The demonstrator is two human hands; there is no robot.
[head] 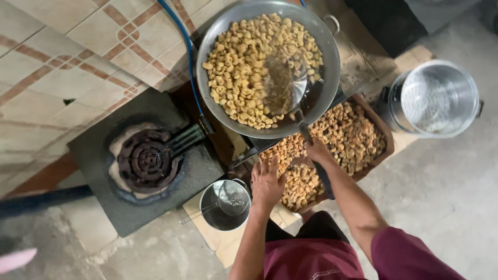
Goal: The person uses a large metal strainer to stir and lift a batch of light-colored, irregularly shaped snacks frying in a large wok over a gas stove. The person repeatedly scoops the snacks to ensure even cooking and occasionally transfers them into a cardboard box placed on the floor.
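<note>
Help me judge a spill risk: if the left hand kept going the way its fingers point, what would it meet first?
The left hand points up the picture, over the tray of snacks. First in line looks to be the rim of the big frying pan, though depth is unclear from above.

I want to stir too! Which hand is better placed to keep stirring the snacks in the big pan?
The right hand: it already grips the skimmer reaching into the wok. The left hand rests open over the tray of fried pieces.

Concrete floor (446,197); burner slab (93,155); tray (386,140).
</note>
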